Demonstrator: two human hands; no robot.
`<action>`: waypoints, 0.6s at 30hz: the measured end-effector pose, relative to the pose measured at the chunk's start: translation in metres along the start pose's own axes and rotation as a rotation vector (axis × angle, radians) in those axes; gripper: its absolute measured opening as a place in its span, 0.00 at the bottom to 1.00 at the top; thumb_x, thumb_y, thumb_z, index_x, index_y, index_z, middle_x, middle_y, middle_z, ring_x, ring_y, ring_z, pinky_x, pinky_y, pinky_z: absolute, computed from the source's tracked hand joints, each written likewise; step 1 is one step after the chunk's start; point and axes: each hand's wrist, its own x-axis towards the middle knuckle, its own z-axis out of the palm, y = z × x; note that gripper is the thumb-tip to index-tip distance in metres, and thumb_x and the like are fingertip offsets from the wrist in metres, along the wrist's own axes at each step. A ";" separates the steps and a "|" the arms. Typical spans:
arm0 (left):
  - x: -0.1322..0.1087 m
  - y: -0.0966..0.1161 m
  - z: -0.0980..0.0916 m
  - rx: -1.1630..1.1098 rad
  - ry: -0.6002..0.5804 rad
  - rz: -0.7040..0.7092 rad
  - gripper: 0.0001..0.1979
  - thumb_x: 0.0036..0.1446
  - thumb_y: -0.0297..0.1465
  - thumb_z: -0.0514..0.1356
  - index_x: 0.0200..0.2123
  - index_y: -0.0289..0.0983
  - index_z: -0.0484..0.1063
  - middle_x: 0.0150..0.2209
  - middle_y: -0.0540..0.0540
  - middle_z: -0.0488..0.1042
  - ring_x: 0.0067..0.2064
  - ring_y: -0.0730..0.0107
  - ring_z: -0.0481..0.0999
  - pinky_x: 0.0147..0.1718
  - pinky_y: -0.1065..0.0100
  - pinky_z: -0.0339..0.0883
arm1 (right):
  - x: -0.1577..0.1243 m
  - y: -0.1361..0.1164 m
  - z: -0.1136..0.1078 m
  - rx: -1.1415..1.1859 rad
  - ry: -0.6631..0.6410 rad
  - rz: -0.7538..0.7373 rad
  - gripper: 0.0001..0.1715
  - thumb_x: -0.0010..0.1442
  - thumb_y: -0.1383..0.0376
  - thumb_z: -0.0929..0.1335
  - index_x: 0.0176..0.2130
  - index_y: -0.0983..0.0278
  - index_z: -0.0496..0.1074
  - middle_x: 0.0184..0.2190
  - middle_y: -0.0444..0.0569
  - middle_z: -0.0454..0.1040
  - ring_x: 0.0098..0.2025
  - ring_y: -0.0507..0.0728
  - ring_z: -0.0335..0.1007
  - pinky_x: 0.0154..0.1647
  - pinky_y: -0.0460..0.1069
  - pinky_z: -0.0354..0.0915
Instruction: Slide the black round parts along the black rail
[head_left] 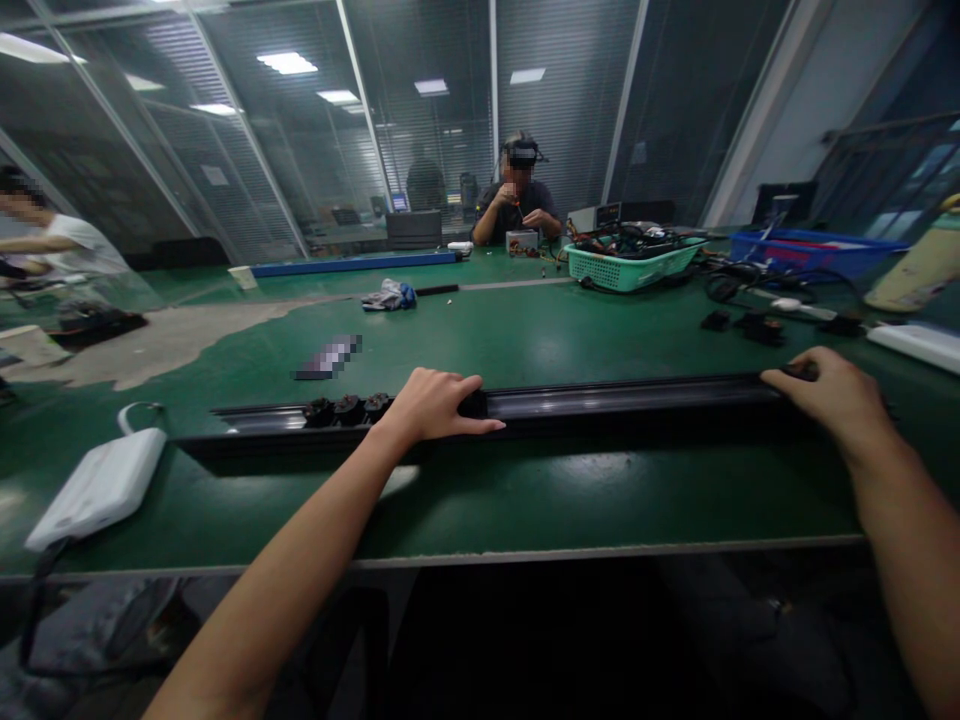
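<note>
A long black metal rail (600, 402) with a channel along its top lies across the green table in front of me. Several small black blocks (347, 408) with copper-coloured parts on top sit in the left part of the channel. My left hand (427, 405) reaches over the rail near its middle, fingers and thumb around another black block (473, 405) in the channel. At the rail's right end, my right hand (840, 395) is closed over the rail, thumb on top. A dark piece (801, 371) shows by its fingers; its kind is unclear.
A white power adapter (101, 488) with a cable lies at left. Beyond the rail are a phone (328, 357) and a crumpled cloth (390, 295). A green basket (634, 265), blue tray (817, 255) and cables stand at back right. Two people sit at the table.
</note>
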 end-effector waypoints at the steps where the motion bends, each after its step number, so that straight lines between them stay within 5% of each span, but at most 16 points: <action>1: 0.000 0.000 0.000 0.002 -0.002 -0.003 0.38 0.53 0.65 0.42 0.38 0.39 0.71 0.33 0.43 0.78 0.32 0.62 0.77 0.25 0.67 0.45 | 0.000 0.001 0.000 0.005 0.009 -0.003 0.27 0.44 0.42 0.66 0.35 0.59 0.65 0.32 0.52 0.69 0.33 0.61 0.64 0.39 0.55 0.62; 18: 0.000 0.000 0.001 -0.028 -0.009 -0.015 0.39 0.52 0.66 0.42 0.41 0.39 0.73 0.33 0.42 0.78 0.32 0.61 0.76 0.26 0.67 0.47 | 0.019 0.026 0.005 -0.060 0.081 0.058 0.21 0.46 0.47 0.64 0.33 0.58 0.66 0.33 0.55 0.71 0.45 0.69 0.64 0.50 0.63 0.57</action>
